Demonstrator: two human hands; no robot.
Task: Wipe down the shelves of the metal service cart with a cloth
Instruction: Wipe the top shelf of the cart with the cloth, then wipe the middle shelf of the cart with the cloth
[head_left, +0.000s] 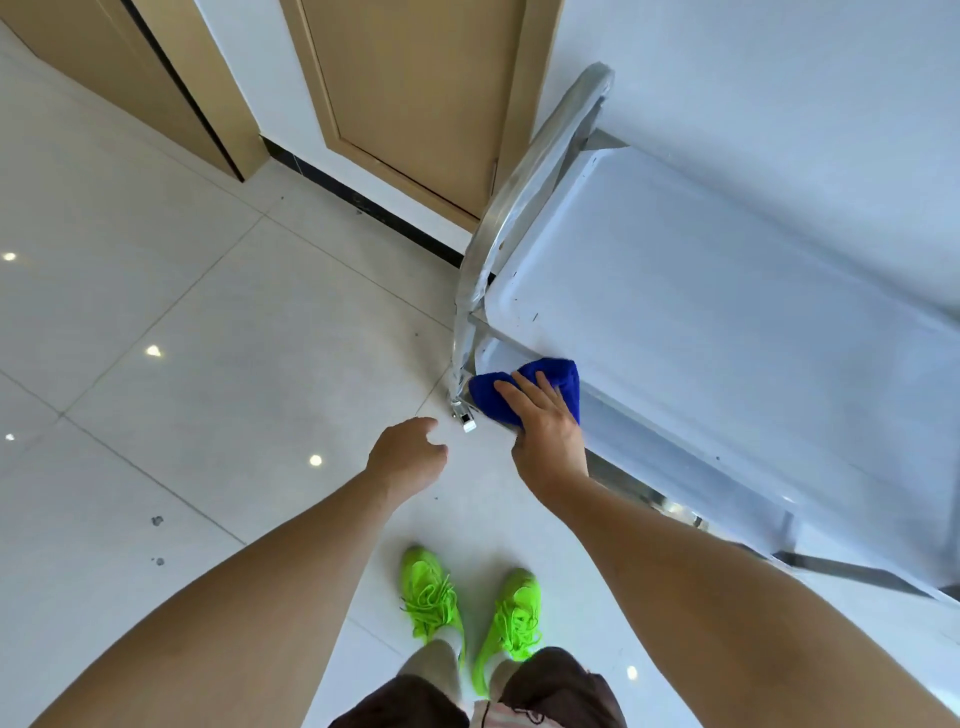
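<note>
The metal service cart (727, 322) stands at the right against the wall, its top shelf pale and shiny, a lower shelf (649, 441) showing beneath its near edge. A blue cloth (550, 382) lies on the left end of that lower shelf, by the cart's corner post (462, 332). My right hand (545, 431) presses flat on the cloth with straight fingers. My left hand (408, 454) hangs in the air left of the cart, fingers loosely curled, holding nothing.
A curved metal handle (540, 156) rises at the cart's left end. Wooden doors (415, 88) and a dark skirting strip stand behind. White floor tiles (208, 338) spread to the left. My feet in green shoes (467, 608) stand close to the cart.
</note>
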